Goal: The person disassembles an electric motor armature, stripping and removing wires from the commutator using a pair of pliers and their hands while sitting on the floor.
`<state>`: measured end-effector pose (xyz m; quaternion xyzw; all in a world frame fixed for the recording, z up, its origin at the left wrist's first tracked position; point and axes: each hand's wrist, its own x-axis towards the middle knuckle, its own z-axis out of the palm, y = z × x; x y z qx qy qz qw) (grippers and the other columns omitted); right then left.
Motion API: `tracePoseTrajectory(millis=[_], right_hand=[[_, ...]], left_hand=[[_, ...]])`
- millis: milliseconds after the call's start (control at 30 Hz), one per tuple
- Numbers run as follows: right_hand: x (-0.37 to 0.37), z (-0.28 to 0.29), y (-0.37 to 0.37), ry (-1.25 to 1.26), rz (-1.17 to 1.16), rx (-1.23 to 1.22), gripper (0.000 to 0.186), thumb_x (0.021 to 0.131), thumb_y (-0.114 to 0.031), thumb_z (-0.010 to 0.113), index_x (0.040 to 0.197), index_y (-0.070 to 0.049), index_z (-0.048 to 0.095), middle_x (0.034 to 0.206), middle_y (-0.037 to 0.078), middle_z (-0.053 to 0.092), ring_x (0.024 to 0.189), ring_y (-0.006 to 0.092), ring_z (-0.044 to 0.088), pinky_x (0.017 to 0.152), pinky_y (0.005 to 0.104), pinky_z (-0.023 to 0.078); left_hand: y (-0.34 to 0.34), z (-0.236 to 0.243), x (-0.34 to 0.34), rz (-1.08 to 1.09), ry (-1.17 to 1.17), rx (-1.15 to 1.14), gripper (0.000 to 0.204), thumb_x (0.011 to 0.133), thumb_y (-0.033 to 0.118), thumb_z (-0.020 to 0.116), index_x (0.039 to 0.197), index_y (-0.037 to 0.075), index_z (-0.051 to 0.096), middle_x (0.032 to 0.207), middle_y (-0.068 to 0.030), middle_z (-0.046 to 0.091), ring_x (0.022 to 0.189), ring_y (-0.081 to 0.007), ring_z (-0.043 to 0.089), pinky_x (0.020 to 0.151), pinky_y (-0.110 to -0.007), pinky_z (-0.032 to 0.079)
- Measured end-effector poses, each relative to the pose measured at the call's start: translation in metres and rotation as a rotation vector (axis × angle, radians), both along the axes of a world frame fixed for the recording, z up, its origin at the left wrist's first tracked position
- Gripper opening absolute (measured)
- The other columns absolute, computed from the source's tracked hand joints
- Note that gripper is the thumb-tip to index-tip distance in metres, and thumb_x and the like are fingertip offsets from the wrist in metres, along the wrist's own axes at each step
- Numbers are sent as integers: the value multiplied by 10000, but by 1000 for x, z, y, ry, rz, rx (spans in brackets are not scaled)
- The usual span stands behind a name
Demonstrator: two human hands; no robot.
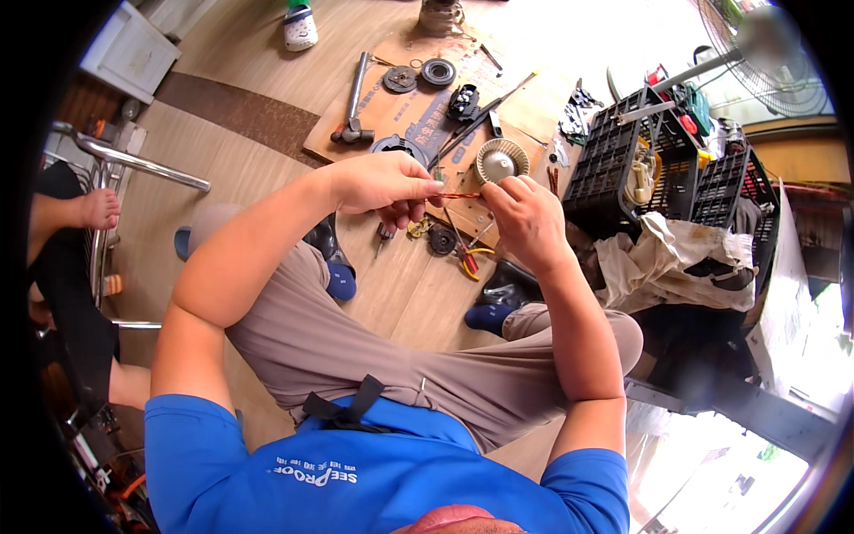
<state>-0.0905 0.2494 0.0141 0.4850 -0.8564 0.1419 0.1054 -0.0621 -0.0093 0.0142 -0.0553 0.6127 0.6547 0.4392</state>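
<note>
Between my two hands a short length of twisted red wire (461,195) is stretched level above the floor. My left hand (391,187) pinches its left end between thumb and forefinger, the other fingers curled. My right hand (527,218) is closed over the right end, its fingertips partly hidden behind the knuckles. Just beyond the right hand lies a pale finned blower wheel (501,164). Below the wire, on the floor, are a round black part (442,240) and pliers with red and yellow handles (470,261).
A cardboard sheet (391,76) carries a hammer (358,98), round discs (438,73) and a black plastic part (463,103). Black crates (614,156) with a cloth (676,262) and a fan (765,53) stand right. Another person's bare foot (100,209) shows left, beside a metal-framed seat (147,165).
</note>
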Motion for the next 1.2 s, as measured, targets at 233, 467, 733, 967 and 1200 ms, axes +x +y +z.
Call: tracePoseTrajectory(millis=[233, 467, 733, 967, 1200], right_hand=[[1, 4, 0, 20, 21, -27, 135, 769, -95, 629, 893, -116, 578, 749, 31, 492, 722, 220, 550, 638, 336, 470], [-1, 4, 4, -133, -4, -205, 116, 766, -37, 628, 871, -74, 593, 734, 82, 509, 704, 281, 568, 626, 380, 474], [1, -13, 1, -85, -59, -141, 48, 802, -91, 614, 837, -111, 588, 743, 54, 523, 712, 258, 578, 630, 369, 487], [5, -22, -1, -64, 6, -62, 96, 769, -101, 603, 861, -115, 579, 785, 45, 530, 767, 230, 581, 657, 342, 488], [11, -26, -2, -99, 2, -33, 67, 800, -144, 614, 853, -112, 587, 780, 44, 545, 756, 226, 605, 626, 346, 500]], left_hand=[[10, -2, 4, -78, 160, -130, 244, 1000, 210, 537, 945, -5, 639, 686, -22, 607, 577, -104, 587, 485, -241, 485], [20, -6, 9, -38, 862, -341, 150, 935, 139, 597, 904, -4, 629, 713, -146, 627, 691, -223, 631, 641, -368, 477], [32, -28, 13, -129, 1433, -632, 184, 909, 148, 606, 1043, 22, 608, 830, -170, 624, 816, -350, 630, 727, -421, 488], [43, -15, 14, -75, 624, -335, 174, 984, 105, 528, 1064, -15, 625, 671, -45, 588, 575, -118, 554, 543, -275, 460], [44, -32, 16, -30, 670, -360, 172, 954, 121, 553, 1005, -4, 660, 722, -87, 650, 634, -194, 614, 604, -326, 483]])
